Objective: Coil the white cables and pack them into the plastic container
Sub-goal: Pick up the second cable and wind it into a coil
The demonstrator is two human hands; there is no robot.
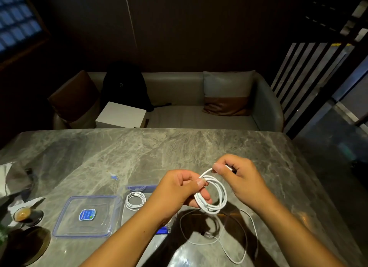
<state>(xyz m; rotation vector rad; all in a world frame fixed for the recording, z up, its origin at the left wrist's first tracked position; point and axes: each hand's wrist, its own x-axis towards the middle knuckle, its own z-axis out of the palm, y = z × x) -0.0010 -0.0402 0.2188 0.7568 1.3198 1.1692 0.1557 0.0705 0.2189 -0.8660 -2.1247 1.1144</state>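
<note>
A dim lounge with a grey sofa [199, 111] lies at 12 o'clock beyond the marble table [159, 147] where the work goes on. Over the table's near middle the left hand [179, 191] is closed on a coil of white cable [212, 195], thumb pinching the loops against the fingers threaded through them. At 1 o'clock of it the right hand [239, 175] is closed on the cable's free end, thumb and forefinger pinching it taut just above the coil. This looks like the last turn of winding the second cable. The next move calls for tucking or wrapping that end so the loops hold, then carrying the coil to 9 o'clock, where the plastic container [137, 189] sits (partly hidden by the left forearm) with a finished coil [135, 202] already in it. Its lid [87, 217] lies further toward 9 o'clock. A loose cable [239, 242] sprawls at 6 o'clock, apparently not yet wound.
</note>
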